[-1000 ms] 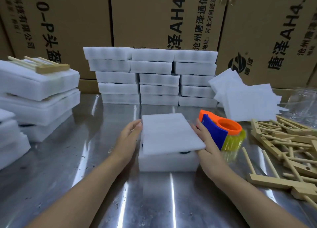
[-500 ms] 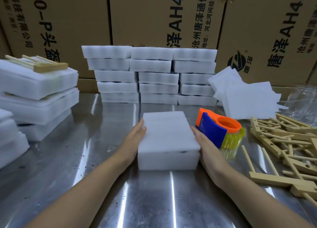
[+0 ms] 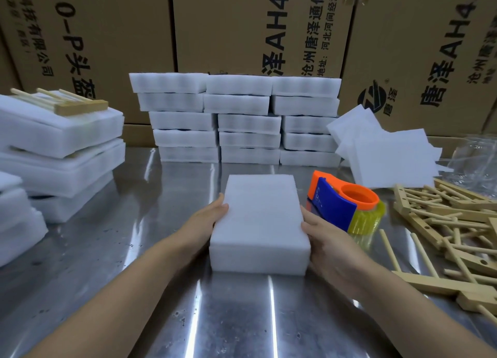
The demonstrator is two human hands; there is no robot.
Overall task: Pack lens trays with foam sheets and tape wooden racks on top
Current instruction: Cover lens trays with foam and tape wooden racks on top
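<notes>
While the tray (image 3: 259,252) sits flat on the steel table (image 3: 161,290) right in front of me, with its foam sheet (image 3: 261,204) laid over the top, my job is to get the edges flush before anything goes on it. My left hand (image 3: 212,219) lies flat against the tray's left side and my right hand (image 3: 326,240) against the right side. The fingers are fairly straight and the thumbs just lip the top edge, so I am pressing, not clutching.

Foam gives, so I judge that light, even pressure from both sides is best. Too hard, and the sheet may bow up or slide off square. I'd check the far corners as well as the near ones.

Just beside my right hand stands the tape dispenser (image 3: 347,204), and beyond it lies the heap of wooden racks (image 3: 443,223). The right hand can fetch one while the left steadies the tray, and the rack wants centring on the sheet before tape goes over it.

Further off, stacks of packed trays (image 3: 236,121) line the back and loose sheets (image 3: 384,156) lie behind the dispenser. Cardboard boxes (image 3: 242,21) stand behind everything.
</notes>
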